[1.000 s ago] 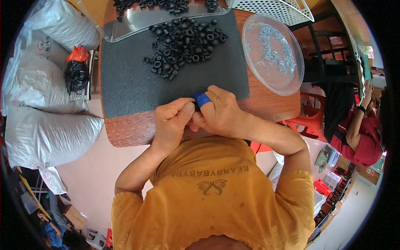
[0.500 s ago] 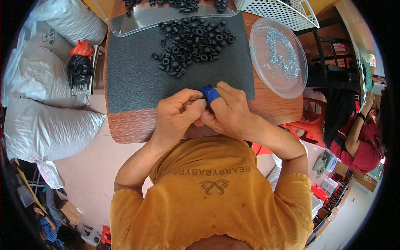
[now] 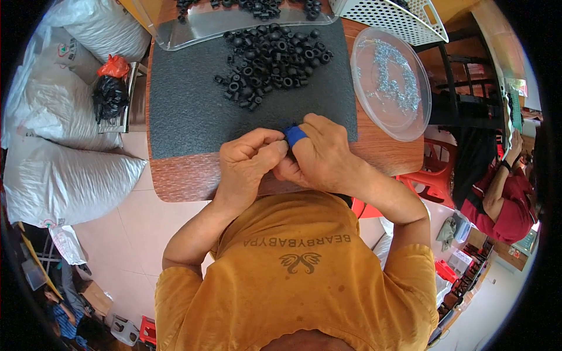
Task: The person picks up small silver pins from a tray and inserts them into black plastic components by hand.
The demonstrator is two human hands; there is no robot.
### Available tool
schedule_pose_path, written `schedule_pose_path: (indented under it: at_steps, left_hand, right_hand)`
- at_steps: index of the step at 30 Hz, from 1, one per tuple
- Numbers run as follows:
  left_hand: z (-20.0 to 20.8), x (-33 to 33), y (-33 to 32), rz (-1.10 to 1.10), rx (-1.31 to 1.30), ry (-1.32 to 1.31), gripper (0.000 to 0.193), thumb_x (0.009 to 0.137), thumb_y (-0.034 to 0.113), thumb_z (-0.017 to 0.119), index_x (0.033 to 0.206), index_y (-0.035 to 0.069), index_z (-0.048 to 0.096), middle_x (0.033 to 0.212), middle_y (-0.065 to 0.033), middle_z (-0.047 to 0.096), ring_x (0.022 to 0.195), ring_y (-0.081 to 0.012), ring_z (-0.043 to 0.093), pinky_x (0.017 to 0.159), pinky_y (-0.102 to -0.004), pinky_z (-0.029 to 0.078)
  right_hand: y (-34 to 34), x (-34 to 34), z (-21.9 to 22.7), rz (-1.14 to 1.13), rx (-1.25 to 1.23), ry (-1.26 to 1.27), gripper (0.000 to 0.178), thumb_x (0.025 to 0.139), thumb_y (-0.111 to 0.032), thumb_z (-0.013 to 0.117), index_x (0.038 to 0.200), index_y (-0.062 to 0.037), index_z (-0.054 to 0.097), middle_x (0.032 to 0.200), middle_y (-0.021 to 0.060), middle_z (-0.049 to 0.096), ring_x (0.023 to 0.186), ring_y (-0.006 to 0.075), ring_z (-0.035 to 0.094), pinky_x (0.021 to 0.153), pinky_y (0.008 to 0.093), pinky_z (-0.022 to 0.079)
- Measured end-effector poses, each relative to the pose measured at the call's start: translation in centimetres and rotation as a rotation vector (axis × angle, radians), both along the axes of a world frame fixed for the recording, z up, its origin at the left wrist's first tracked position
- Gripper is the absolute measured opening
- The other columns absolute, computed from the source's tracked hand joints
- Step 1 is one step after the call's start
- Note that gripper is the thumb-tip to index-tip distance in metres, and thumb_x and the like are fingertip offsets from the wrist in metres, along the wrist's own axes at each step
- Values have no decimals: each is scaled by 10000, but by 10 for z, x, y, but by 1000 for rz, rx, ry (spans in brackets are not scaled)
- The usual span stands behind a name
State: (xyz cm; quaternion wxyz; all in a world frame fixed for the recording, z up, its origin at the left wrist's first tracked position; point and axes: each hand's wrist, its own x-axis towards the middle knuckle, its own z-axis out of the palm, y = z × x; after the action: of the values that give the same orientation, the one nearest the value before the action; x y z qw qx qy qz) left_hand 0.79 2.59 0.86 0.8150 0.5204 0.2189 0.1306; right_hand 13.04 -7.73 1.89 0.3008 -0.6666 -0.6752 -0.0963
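Note:
My left hand (image 3: pixel 250 167) and my right hand (image 3: pixel 322 151) meet at the near edge of the dark grey mat (image 3: pixel 187 111). The left thumb and forefinger are pinched together. Curled fingers close my right hand right beside them, with a blue wrap (image 3: pixel 295 135) around one finger. Whatever sits between the fingertips is small and mostly hidden; only a bit of black shows there. Beyond the hands lies a heap of small black hollow plastic parts (image 3: pixel 275 64), some ring-ended, some with rounded caps.
At the right a round clear plastic lid (image 3: pixel 369 111) holds many small shiny metal pieces (image 3: pixel 398 79). A clear tray (image 3: pixel 234 34) with more black parts and a white perforated basket (image 3: pixel 392 20) stand at the back. White sacks (image 3: pixel 70 181) line the left. Another person (image 3: pixel 503 205) sits far right.
The fingers have shifted slightly. Less blue shows at the right hand's fingertips, and the left forefinger and thumb sit closer together. The heap looks the same.

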Motion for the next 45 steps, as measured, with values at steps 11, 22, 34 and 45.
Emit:
schedule_pose_path:
  at_steps: [11, 22, 34, 45]
  left_hand:
    - [-6, -8, 1, -158, -76, 40, 228, 920, 183, 521, 900, -19, 624, 682, -22, 583, 562, -62, 517, 513, -199, 440]
    - [-12, -3, -3, -159, 4, 12, 195, 926, 126, 491, 885, -17, 617, 694, -18, 577, 534, -48, 493, 468, -183, 414]
    - [3, -22, 9, -75, 135, 23, 280, 942, 201, 488, 1087, -29, 556, 738, -55, 623, 593, -71, 539, 534, -195, 443]
    - [2, -5, 86, 408, 665, 90, 132, 818, 10, 604, 943, -25, 622, 768, -40, 623, 668, -81, 540, 612, -232, 453]
  right_hand:
    - [-7, 5, -4, 69, -49, -152, 302, 606, -204, 640, 550, -72, 375, 528, 73, 396, 513, 226, 433, 430, 338, 371]
    - [-7, 9, -8, 157, -111, -197, 312, 617, -254, 642, 546, -84, 391, 516, 62, 400, 512, 211, 436, 419, 328, 353]
    - [-13, 48, 24, -342, -102, -327, 269, 679, -253, 703, 570, -107, 503, 517, 49, 377, 434, 201, 382, 348, 345, 280]
    - [-22, 244, 104, -862, 109, -460, 378, 771, -370, 670, 756, -5, 572, 692, 178, 593, 656, 353, 573, 568, 430, 445]
